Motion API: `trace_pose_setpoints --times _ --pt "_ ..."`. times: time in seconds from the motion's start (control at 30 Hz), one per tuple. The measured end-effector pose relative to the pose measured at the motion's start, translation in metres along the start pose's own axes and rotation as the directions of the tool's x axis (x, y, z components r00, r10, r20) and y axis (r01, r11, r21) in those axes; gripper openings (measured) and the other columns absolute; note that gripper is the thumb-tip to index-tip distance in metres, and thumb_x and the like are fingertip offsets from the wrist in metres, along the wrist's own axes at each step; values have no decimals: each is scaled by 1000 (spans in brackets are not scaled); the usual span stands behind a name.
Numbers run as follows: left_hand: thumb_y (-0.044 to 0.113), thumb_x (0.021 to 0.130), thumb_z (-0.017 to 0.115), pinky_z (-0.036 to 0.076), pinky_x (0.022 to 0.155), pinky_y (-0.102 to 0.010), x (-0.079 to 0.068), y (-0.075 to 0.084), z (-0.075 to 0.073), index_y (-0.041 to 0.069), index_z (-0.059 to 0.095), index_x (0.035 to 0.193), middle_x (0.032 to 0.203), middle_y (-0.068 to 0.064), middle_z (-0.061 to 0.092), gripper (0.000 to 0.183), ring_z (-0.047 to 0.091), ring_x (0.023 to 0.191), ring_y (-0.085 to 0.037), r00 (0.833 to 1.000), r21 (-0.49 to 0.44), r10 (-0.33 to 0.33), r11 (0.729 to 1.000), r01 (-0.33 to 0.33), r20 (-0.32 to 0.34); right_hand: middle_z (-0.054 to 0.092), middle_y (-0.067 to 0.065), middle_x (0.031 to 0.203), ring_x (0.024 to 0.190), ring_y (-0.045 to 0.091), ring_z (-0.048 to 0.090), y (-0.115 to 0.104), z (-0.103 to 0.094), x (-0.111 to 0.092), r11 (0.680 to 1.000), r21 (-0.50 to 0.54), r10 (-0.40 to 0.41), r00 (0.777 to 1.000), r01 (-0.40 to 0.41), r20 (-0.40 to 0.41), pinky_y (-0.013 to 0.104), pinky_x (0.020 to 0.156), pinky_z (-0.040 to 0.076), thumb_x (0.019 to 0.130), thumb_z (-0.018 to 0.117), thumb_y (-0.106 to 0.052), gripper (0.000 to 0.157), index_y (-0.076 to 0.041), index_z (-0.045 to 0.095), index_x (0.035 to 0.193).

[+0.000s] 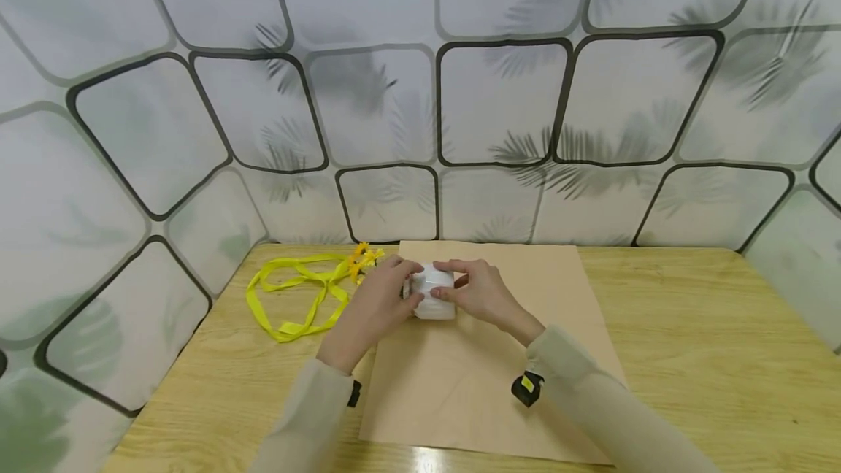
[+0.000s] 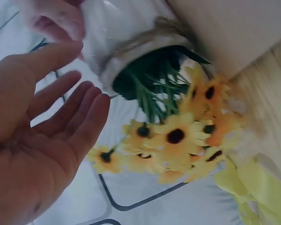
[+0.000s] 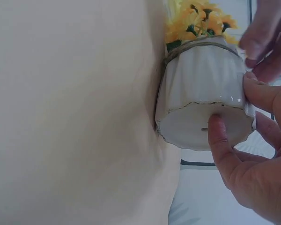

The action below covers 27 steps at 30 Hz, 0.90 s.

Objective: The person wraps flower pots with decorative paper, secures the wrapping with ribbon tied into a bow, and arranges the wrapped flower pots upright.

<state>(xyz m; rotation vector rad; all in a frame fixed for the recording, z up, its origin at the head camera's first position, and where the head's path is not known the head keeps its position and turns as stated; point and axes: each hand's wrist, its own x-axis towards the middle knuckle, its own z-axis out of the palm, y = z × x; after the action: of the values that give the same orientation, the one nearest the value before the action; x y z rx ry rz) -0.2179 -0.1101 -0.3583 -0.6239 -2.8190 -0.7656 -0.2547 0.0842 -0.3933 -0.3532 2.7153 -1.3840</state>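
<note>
1. Lying on its side on a flat brown paper sheet is a fluted white ceramic pot, twine around its rim.
2. The right hand grips its base end.
3. The left hand, fingers loosely extended, is beside the rim; contact cannot be told.
4. Yellow-orange artificial flowers protrude leftward, near a looped yellow ribbon.

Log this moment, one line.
right hand: grips white fluted ceramic pot, sideways over brown paper; left hand: close beside pot; in pot: yellow-orange flowers; left of them: yellow ribbon
</note>
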Motion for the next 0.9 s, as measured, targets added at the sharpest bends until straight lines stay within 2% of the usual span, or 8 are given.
trace_pose_setpoints --times 0.13,0.23,0.33,0.5,0.6,0.77,0.9 --pt "14 90 80 56 91 -41 3 -7 3 2 71 119 120 -13 68 33 64 105 -28 999 51 20 998 -22 41 49 15 157 108 24 69 0 2 -1 1000 2 5 1000 -5 5 26 70 54 90 81 -29 50 -25 67 137" --pt "14 89 81 56 92 -41 3 -8 3 2 71 117 118 -13 69 32 64 105 -28 999 77 24 997 -26 33 48 14 157 109 25 69 0 0 -2 1000 3 1 1000 -1 16 27 70 55 90 80 -29 50 -25 66 138" --pt "13 88 82 56 92 -41 5 -7 4 2 71 114 117 -12 68 31 63 105 -28 999 91 37 995 -39 26 55 12 152 113 27 70 2 -6 -3 1000 22 -22 999 21 43 31 76 58 92 78 -29 49 -24 66 139" --pt "16 87 84 54 93 -41 9 -7 6 0 69 110 118 -13 66 31 59 107 -30 996 118 75 990 -79 40 65 13 140 118 30 69 13 -29 -10 996 71 -59 996 54 74 40 86 61 97 71 -27 46 -17 64 141" --pt "19 86 85 53 97 -42 11 -7 7 2 67 117 125 -12 65 40 59 114 -31 995 122 94 988 -98 41 66 16 138 116 32 70 24 -51 -15 997 56 -52 997 49 57 41 85 62 100 68 -27 45 -12 62 141" --pt "20 86 85 48 110 -47 17 -7 8 4 61 136 144 -14 58 58 54 133 -35 989 62 103 992 -110 108 65 21 138 117 36 69 45 -92 -29 996 -85 -18 1000 18 -2 41 83 62 101 65 -29 43 -8 63 139" --pt "16 86 84 47 112 -46 19 -6 9 4 60 138 146 -14 58 58 55 134 -34 982 32 89 995 -95 165 67 27 129 110 42 69 65 -121 -43 964 -268 -3 1000 -5 -29 46 80 61 101 64 -27 44 0 64 135"
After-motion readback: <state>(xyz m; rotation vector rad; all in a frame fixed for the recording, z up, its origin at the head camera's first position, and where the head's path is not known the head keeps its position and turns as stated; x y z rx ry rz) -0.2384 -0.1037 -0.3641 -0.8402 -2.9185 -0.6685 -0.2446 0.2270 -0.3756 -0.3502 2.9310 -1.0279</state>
